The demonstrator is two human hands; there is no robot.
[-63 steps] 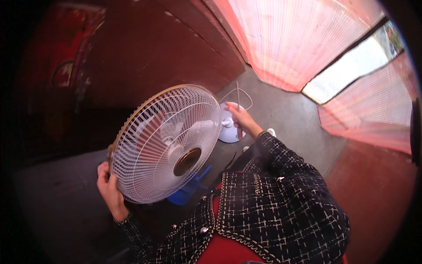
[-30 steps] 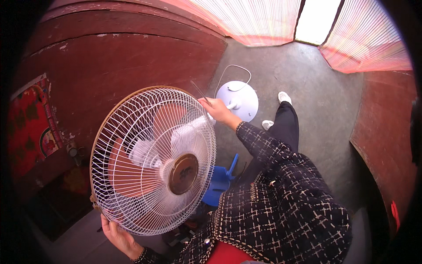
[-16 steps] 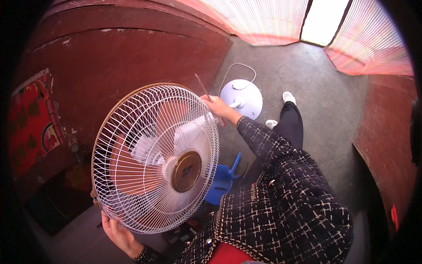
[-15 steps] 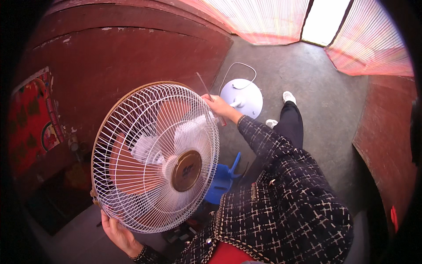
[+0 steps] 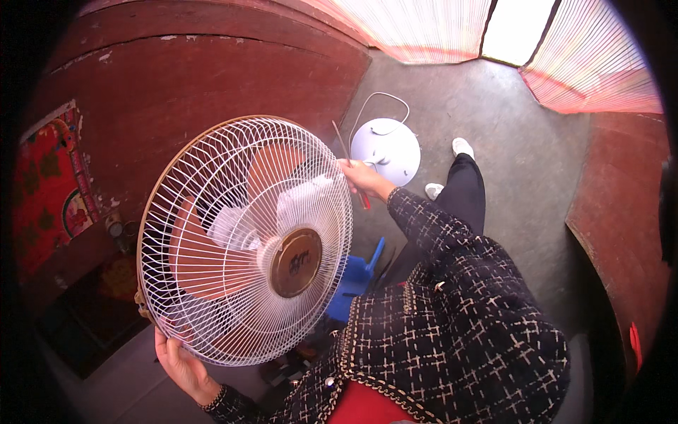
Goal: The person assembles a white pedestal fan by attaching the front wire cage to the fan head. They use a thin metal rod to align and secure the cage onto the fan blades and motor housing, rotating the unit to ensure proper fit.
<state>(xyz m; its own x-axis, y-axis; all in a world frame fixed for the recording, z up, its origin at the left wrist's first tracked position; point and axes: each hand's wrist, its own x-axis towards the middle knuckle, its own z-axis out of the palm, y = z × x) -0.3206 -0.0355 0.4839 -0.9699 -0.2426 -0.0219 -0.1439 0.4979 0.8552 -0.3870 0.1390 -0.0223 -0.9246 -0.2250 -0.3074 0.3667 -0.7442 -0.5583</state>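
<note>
A large round fan head (image 5: 296,261) is held up in front of me, with a white wire grille, a bronze-coloured centre cap and brownish blades behind the wires. My left hand (image 5: 185,369) grips its lower rim, fingers partly hidden behind the grille. On the opposite rim, my right hand (image 5: 364,178) has its fingers closed around the edge. The same hand also holds a thin rod with a red end (image 5: 366,201), slanting past the fingers; its exact kind is unclear. Beyond the right hand, a white round fan base (image 5: 399,145) with a pale cord rests on the floor.
A blue plastic seat (image 5: 349,286) stands partly hidden behind the fan. Dark red walls (image 5: 212,78) rise at left and right. Pink striped curtains (image 5: 424,28) hang by a bright doorway at the far side. A red patterned cloth (image 5: 49,191) is at left.
The fan head has shifted slightly left and up in the view, with my left hand on it. My right hand has moved a little right and down, still on the rim with the rod.
</note>
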